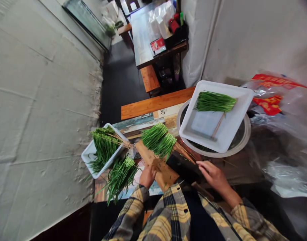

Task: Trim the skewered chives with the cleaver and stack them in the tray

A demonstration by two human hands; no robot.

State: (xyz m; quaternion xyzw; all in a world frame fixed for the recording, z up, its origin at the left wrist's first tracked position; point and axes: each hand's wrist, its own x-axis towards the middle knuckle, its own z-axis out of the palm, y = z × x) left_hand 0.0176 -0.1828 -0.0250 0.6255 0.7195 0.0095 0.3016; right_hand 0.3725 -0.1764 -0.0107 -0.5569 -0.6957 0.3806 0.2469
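Observation:
My left hand [147, 176] is closed on the near end of a wooden cutting board [160, 169]. On the board lie skewered bundles of green chives [158, 139]. My right hand [212, 174] rests with fingers curled over a dark cleaver [183, 164] and the thin bamboo skewers [185, 152] beside the board. A loose bunch of chives [120, 175] lies left of my left hand. A white tray [91, 156] further left holds more skewered chives [104, 147].
A second white tray [240, 110] with one chive skewer [213, 102] sits on a round metal basin [245, 135] at right. Plastic bags [281, 110] lie beyond it. A wooden bench [153, 104] and a far table [143, 43] with packets stand behind.

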